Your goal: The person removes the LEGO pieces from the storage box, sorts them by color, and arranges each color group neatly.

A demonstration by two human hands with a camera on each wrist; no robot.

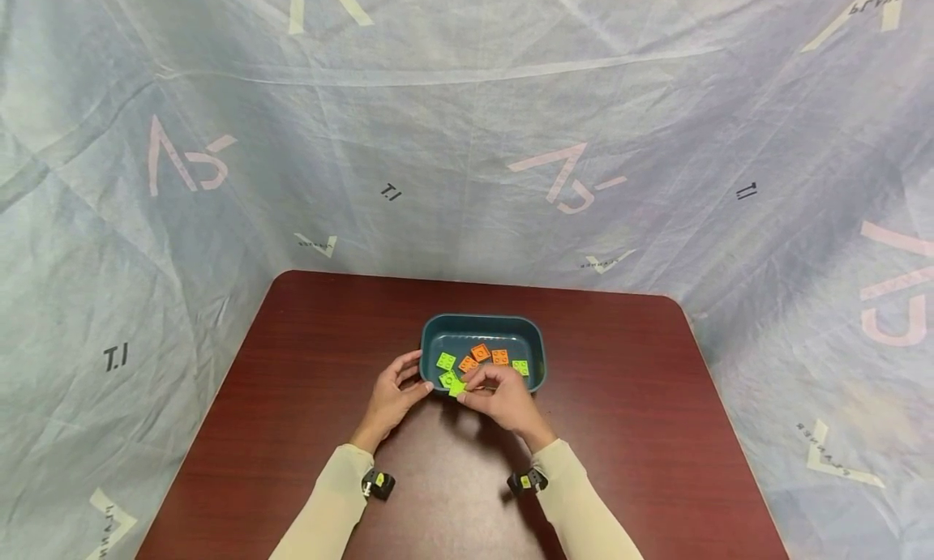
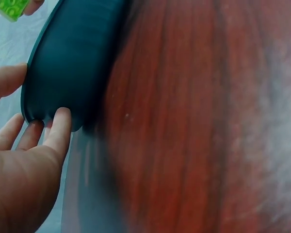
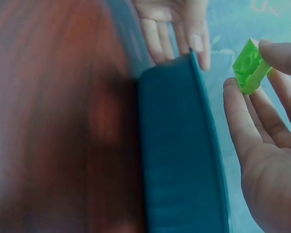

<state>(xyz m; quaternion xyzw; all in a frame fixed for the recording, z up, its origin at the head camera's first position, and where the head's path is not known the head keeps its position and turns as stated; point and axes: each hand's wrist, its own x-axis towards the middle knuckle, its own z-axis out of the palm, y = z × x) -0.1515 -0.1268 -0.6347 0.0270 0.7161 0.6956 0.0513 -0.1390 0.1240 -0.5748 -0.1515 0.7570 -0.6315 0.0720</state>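
Note:
A dark teal plastic tray [image 1: 467,331] with rounded corners holds several lime green and orange toy building bricks. My left hand [image 1: 392,394] grips its near left corner, thumb [image 2: 9,81] at the rim and fingertips against the outside of the end wall. Between thumb and fingers, my right hand [image 1: 505,399] pinches a lime green building brick [image 3: 249,68]. That brick is tilted and appears over the tray's near rim in the head view. Orange bricks [image 1: 499,356] lie mid-tray, and a green brick [image 1: 447,361] lies toward the left end; the right hand partly covers the others.
The tray stands on a reddish-brown wood-grain table [image 1: 613,382] with rounded far corners. A pale printed sheet [image 1: 467,138] hangs behind the table and along both sides. Each forearm wears a long cream sleeve and a black wrist camera [image 1: 378,485].

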